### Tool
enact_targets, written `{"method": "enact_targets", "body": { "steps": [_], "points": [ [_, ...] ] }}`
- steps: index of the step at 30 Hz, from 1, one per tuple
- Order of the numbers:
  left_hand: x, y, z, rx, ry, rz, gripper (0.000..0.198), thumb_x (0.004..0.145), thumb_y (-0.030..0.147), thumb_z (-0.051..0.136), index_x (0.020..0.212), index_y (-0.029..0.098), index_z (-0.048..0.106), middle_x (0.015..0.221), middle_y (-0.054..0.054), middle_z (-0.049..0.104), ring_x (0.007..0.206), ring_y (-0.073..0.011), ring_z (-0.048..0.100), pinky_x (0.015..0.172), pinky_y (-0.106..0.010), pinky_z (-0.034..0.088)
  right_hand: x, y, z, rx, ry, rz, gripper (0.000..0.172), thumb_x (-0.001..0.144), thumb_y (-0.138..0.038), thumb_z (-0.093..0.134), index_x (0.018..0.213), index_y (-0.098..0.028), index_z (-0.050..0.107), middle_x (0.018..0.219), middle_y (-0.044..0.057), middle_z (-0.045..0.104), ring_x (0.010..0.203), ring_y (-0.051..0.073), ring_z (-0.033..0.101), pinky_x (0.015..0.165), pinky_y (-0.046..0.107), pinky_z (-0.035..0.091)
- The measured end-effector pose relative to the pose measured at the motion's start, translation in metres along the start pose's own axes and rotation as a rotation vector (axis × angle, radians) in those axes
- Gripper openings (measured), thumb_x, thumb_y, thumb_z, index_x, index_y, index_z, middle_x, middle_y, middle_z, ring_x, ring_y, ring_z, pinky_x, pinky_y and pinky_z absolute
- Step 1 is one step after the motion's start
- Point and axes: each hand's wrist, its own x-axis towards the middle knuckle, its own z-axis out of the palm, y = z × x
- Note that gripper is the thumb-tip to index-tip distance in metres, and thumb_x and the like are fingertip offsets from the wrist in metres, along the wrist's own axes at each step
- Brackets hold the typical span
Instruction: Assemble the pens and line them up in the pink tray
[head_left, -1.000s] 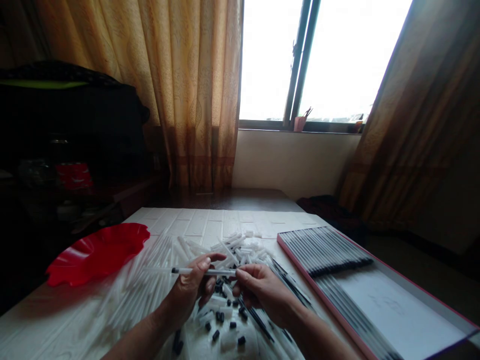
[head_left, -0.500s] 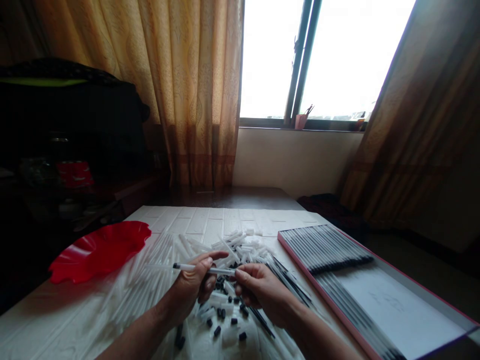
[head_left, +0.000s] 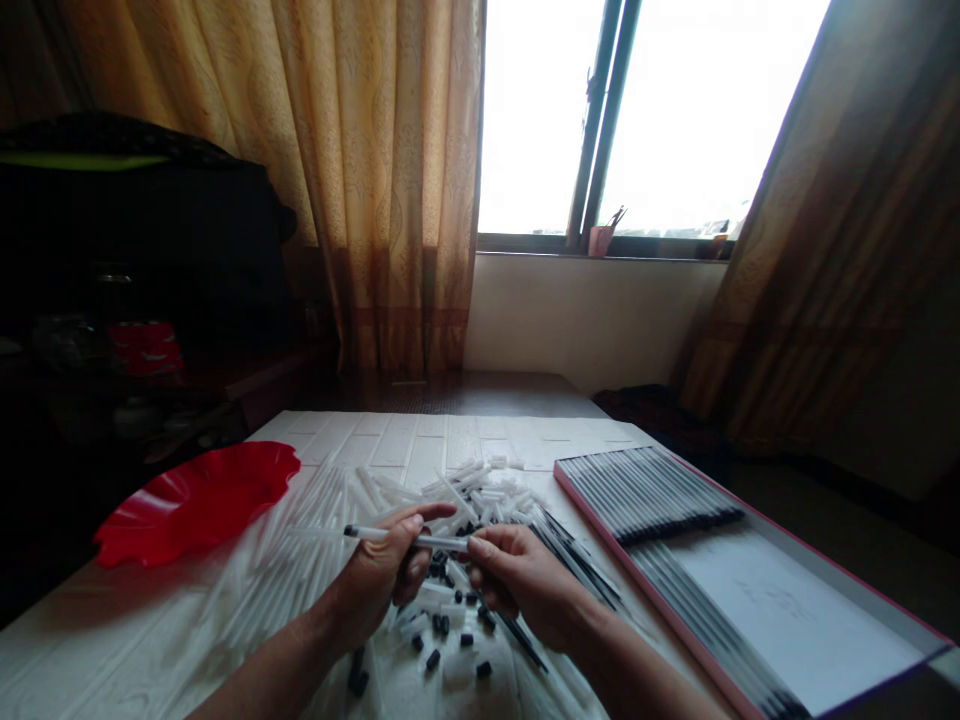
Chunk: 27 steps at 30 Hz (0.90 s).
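Note:
A slim pen (head_left: 442,543) with a translucent barrel and a black left end lies nearly level between my hands. My left hand (head_left: 379,570) pinches it near the middle, thumb on top and index finger stretched out above it. The fingertips of my right hand (head_left: 521,570) close on its right end and hide the tip. Below them lie small black plugs (head_left: 484,669) among clear pieces. Translucent pen barrels (head_left: 277,570) are heaped by my left forearm. Thin black refills (head_left: 585,565) lie beyond my right hand, beside a pile of short clear caps (head_left: 480,490).
On the right, a shallow pink-edged box (head_left: 795,640) holds rows of pens (head_left: 660,490). A red wavy-rimmed bowl (head_left: 202,500) stands at the left of the white brick-patterned table (head_left: 405,440). Behind are curtains (head_left: 390,200) and a window with a pink cup (head_left: 600,241) on its sill.
Both hands keep the same grip on the pen. The whole view has shifted very slightly; nothing else has visibly moved.

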Motion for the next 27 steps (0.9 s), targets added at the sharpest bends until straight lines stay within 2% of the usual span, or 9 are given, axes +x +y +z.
{"method": "enact_targets", "body": {
  "steps": [19,24,27],
  "points": [
    [0.002,-0.004,0.001,0.000,0.021,0.041,0.073,0.076,0.058,0.068,0.127,0.007,0.061,0.044,0.011,0.035,0.038,-0.0060,0.019,0.036,-0.020,0.014,-0.001,0.001,0.002,0.094,-0.018,-0.016,0.057,0.056,-0.065,0.083,0.073,-0.015,0.060,0.058,-0.005,0.056,0.041,0.004,0.041,0.039,0.019,0.019],
    [-0.001,0.006,-0.004,0.043,-0.014,0.046,0.064,0.081,0.052,0.067,0.127,0.008,0.062,0.047,0.010,0.036,0.041,-0.0066,0.021,0.038,-0.019,0.014,0.002,0.000,0.001,0.048,-0.071,-0.030,0.059,0.060,-0.069,0.079,0.076,-0.014,0.064,0.057,-0.004,0.058,0.040,0.004,0.043,0.038,0.020,0.020],
    [-0.001,0.006,-0.009,0.083,-0.048,0.071,0.063,0.082,0.055,0.066,0.126,0.010,0.063,0.048,0.010,0.037,0.041,-0.0067,0.022,0.038,-0.018,0.016,0.000,-0.003,-0.001,0.003,-0.128,-0.022,0.057,0.064,-0.067,0.077,0.079,-0.013,0.066,0.058,-0.002,0.060,0.040,0.005,0.044,0.038,0.019,0.021]
  ]
}}
